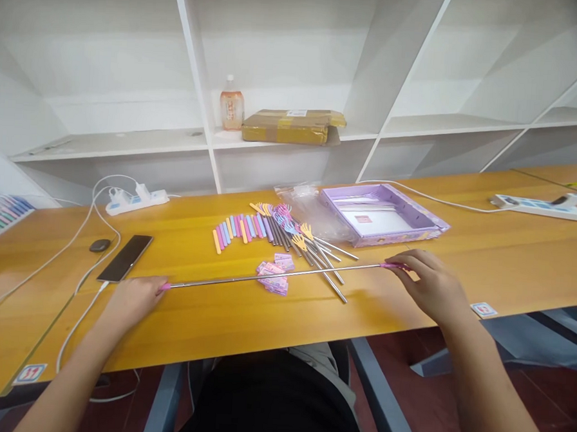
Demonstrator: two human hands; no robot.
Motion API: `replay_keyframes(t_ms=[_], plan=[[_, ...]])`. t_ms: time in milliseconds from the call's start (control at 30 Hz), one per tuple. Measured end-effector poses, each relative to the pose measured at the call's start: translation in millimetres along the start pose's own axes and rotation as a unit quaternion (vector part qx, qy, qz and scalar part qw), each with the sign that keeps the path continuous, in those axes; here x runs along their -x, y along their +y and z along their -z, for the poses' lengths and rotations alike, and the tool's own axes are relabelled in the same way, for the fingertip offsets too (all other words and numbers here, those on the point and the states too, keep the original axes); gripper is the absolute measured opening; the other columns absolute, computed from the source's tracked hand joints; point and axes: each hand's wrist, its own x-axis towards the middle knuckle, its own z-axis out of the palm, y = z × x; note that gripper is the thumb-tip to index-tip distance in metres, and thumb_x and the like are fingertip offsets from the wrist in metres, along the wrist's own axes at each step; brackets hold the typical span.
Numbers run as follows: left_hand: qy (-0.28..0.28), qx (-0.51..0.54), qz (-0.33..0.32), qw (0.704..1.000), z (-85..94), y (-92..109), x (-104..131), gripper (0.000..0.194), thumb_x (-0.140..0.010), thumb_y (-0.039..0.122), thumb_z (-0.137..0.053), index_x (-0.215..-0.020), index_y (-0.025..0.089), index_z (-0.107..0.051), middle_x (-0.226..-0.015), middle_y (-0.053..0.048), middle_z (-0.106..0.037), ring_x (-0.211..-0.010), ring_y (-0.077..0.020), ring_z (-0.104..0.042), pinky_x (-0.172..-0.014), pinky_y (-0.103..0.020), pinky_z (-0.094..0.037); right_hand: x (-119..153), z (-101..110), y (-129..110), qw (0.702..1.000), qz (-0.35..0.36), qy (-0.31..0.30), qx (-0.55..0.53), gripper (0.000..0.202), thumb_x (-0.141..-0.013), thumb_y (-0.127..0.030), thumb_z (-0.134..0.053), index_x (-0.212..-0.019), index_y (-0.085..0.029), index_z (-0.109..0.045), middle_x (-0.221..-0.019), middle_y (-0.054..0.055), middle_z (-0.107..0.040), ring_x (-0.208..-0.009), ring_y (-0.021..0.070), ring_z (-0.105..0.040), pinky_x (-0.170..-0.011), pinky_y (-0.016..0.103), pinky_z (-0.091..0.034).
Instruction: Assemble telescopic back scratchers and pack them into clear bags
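A telescopic back scratcher [266, 277] is stretched out long between my two hands, its thin metal rod level above the table. My left hand [136, 301] is closed round its pink handle end. At the other end my right hand [427, 281] pinches the pink claw head. Behind the rod lies a pile of back scratchers [300, 233] with yellow, pink and blue claws and metal shafts. Coloured handle sleeves [244, 226] in yellow, pink, blue and purple lie in a row to its left. Small printed pink cards [273, 279] are heaped beneath the rod.
An open purple box [398, 231] stands behind, beside clear plastic bags [318, 211]. A phone [125, 259], a dark mouse-like object [100, 245] and white cables lie left, near a power strip [139, 202]. A cardboard box [288, 126] and a bottle [231, 106] occupy the shelf.
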Motion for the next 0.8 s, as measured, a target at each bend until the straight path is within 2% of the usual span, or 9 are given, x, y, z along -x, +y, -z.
replay_keyframes(t_ms=[167, 300, 567, 700, 800], plan=[[0.007, 0.021, -0.004, 1.0, -3.6, 4.1, 2.9, 0.042, -0.109, 0.036, -0.042, -0.083, 0.022, -0.072, -0.09, -0.013, -0.084, -0.086, -0.0305, -0.08, -0.065, -0.032, -0.04, 13.8, -2.2, 5.7, 1.0, -0.017, -0.023, -0.001, 0.021, -0.113, -0.041, -0.062, -0.114, -0.025, -0.075, -0.111, 0.009, -0.078, -0.102, 0.0255, -0.073, -0.082, 0.038, -0.056], [-0.01, 0.007, -0.002, 1.0, -5.5, 9.6, 6.3, 0.041, -0.109, 0.034, -0.042, -0.087, 0.022, -0.074, -0.093, -0.013, -0.084, -0.091, -0.032, -0.081, -0.068, -0.033, -0.042, 17.4, -4.5, 8.1, 1.0, -0.012, -0.009, 0.017, 0.022, -0.114, -0.04, -0.06, -0.112, -0.024, -0.075, -0.109, 0.01, -0.077, -0.101, 0.0266, -0.073, -0.086, 0.039, -0.056], [-0.056, 0.005, 0.008, 0.998, -1.8, 19.4, 13.5, 0.045, -0.111, 0.034, -0.039, -0.091, 0.021, -0.077, -0.096, -0.016, -0.085, -0.094, -0.036, -0.083, -0.072, -0.036, -0.047, 14.3, -10.7, -8.1, 0.996, 0.024, 0.004, 0.09, 0.019, -0.115, -0.032, -0.061, -0.106, -0.023, -0.076, -0.101, 0.006, -0.078, -0.09, 0.0224, -0.073, -0.074, 0.034, -0.05], [-0.075, 0.018, -0.002, 0.997, 4.0, 41.9, 15.1, 0.045, -0.113, 0.035, -0.038, -0.096, 0.02, -0.078, -0.098, -0.017, -0.085, -0.095, -0.0352, -0.083, -0.076, -0.037, -0.052, -1.9, -19.1, -37.4, 0.997, 0.055, -0.002, 0.05, 0.015, -0.114, -0.027, -0.063, -0.108, -0.022, -0.076, -0.099, 0.006, -0.076, -0.089, 0.0212, -0.071, -0.078, 0.033, -0.051], [-0.083, 0.033, -0.013, 0.996, 16.8, 76.0, 11.3, 0.045, -0.115, 0.035, -0.039, -0.103, 0.018, -0.079, -0.101, -0.019, -0.085, -0.098, -0.0365, -0.083, -0.08, -0.04, -0.055, -21.4, -33.8, -82.0, 0.995, 0.096, -0.022, 0.023, 0.016, -0.114, -0.022, -0.061, -0.109, -0.021, -0.076, -0.097, 0.006, -0.074, -0.087, 0.0205, -0.068, -0.078, 0.033, -0.048]])
